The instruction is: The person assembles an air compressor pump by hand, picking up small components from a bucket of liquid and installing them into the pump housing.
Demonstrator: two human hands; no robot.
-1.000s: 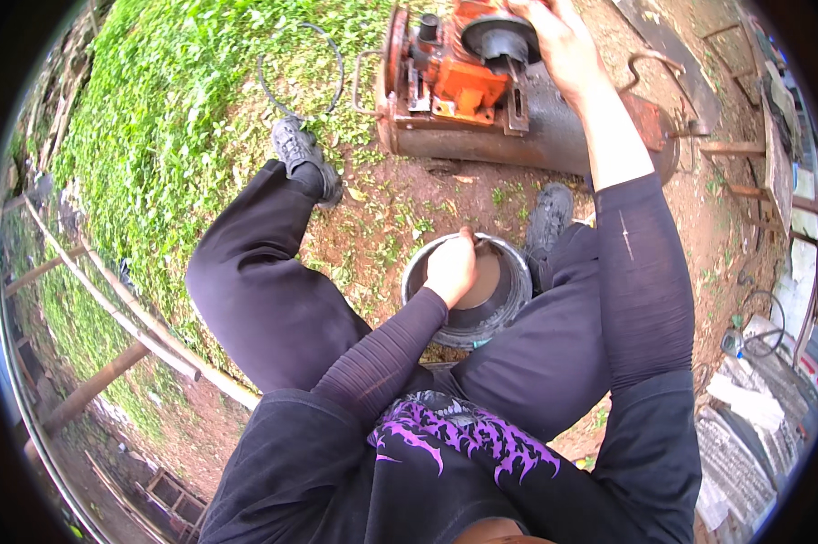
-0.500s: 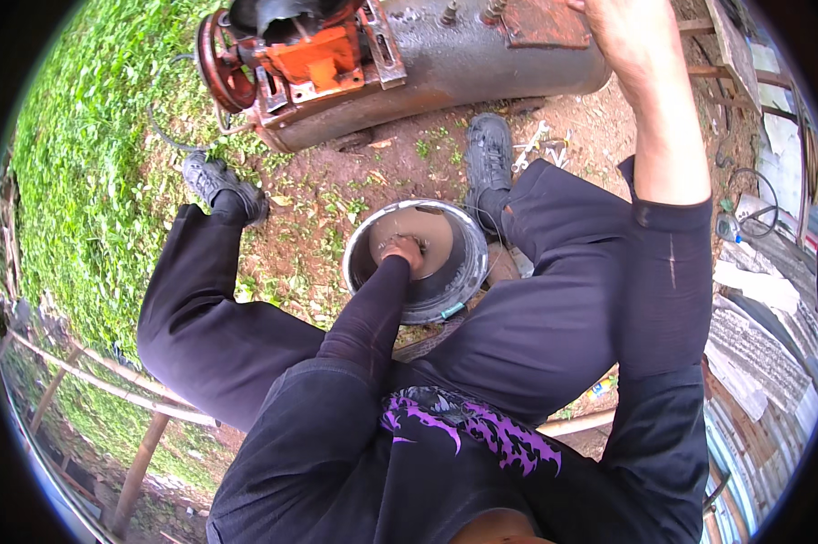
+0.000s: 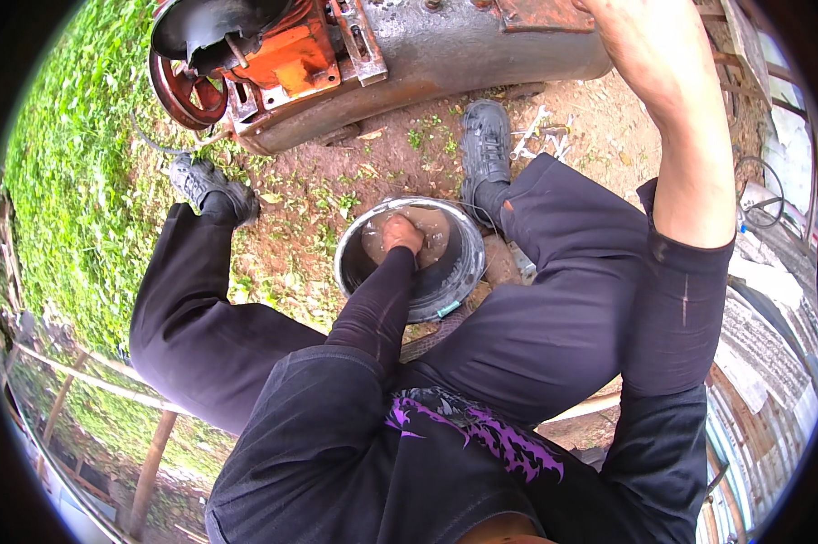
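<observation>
The rusty tank [image 3: 445, 72] spans the top of my view, orange housing [image 3: 295, 59] at its left. The dark bucket [image 3: 445, 279] sits between my legs [image 3: 563, 290], brown water [image 3: 437, 236] inside. My right grip [image 3: 622, 23], near the tank's right end, is cut off; my left grip [image 3: 402, 234] sits in the water. I cannot tell whether either is closed. Wrenches [image 3: 528, 134] lie near the tank.

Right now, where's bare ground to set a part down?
Dirt, mostly bare, bordered by tank, bucket, left shoe and right shoe. Another patch: between wrenches and right forearm. Crowded: beside the right shoe, where wrenches lie, and in the bucket, around the left hand.
</observation>
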